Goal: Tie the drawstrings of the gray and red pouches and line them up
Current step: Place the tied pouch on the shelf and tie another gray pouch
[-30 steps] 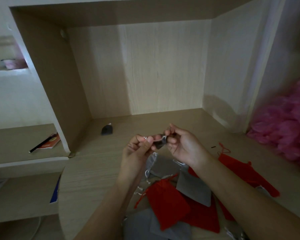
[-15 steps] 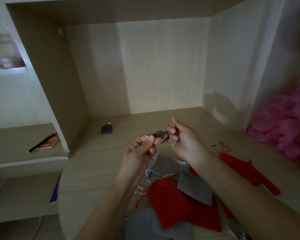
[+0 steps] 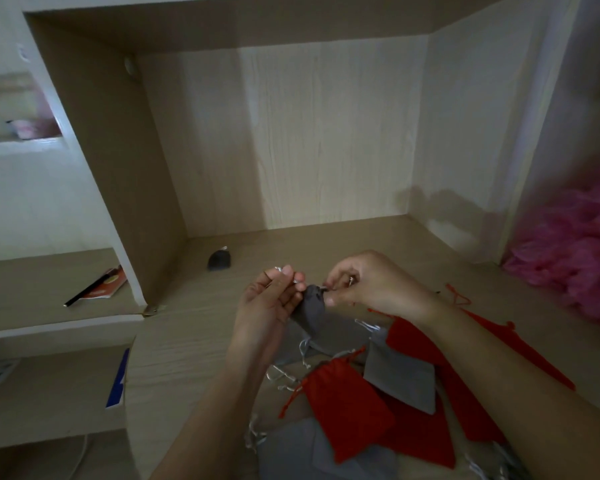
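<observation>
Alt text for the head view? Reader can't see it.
The left hand and right hand hold a gray pouch above a wooden desk, each pinching its silver drawstring. Loose red pouches and gray pouches lie piled near the forearms; a small dark item sits farther back.

A pouch (image 3: 310, 308) hangs between the left hand (image 3: 267, 306) and the right hand (image 3: 371, 289), pinched by both above the tabletop (image 3: 187, 341). A heap (image 3: 361, 403) of more pouches lies on the tabletop just nearer than the hands, partly under the right forearm. A small object (image 3: 219, 261) sits beyond the left hand. A booklet (image 3: 101, 287) lies on a shelf (image 3: 49, 271) well left of it.
</observation>
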The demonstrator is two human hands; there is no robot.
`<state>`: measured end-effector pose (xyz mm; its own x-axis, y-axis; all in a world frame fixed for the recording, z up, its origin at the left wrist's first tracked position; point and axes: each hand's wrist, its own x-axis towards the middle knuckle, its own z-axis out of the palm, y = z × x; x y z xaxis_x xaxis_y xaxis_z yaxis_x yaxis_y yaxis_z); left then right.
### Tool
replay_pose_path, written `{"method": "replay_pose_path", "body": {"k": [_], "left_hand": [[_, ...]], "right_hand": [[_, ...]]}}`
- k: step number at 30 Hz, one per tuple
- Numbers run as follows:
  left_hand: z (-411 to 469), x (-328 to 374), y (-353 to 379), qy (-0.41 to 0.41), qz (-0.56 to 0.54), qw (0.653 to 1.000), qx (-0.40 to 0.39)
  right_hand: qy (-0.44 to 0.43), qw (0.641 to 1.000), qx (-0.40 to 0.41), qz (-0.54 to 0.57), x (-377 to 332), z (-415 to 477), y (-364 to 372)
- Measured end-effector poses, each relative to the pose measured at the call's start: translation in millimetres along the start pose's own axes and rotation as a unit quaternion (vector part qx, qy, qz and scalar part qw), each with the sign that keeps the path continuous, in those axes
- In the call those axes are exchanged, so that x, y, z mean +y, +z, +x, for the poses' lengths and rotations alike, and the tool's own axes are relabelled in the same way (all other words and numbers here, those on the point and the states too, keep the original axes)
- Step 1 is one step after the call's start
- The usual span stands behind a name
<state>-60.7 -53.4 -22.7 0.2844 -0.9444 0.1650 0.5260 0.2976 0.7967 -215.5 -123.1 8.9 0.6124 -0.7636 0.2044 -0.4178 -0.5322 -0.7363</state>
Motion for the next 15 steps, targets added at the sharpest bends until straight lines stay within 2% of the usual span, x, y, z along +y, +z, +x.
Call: {"method": "replay_pose_path", "body": {"k": [3, 6, 7, 11, 15], "left_hand": [[4, -3, -5, -0.011, 0.059, 0.998, -0.005], [9, -9, -11, -0.006, 0.251, 0.967, 0.048], [10, -11, -12, -0.002, 0.3, 0.953, 0.043], [13, -14, -17, 0.01, 0.389, 0.92, -0.043], [10, -12, -14, 0.027, 0.429, 0.899, -0.08]], "right_hand": [[-0.04, 0.993, 0.04, -0.104, 0, -1, -1], [-0.06, 0.986, 0.067, -0.144, -2, -3, -1], [-0.062, 0.982, 0.075, -0.16, -2, -2, -1], [-0.069, 0.974, 0.096, -0.195, 0, 1, -1], [-0.071, 0.973, 0.095, -0.2, -1, 1, -1]]}}
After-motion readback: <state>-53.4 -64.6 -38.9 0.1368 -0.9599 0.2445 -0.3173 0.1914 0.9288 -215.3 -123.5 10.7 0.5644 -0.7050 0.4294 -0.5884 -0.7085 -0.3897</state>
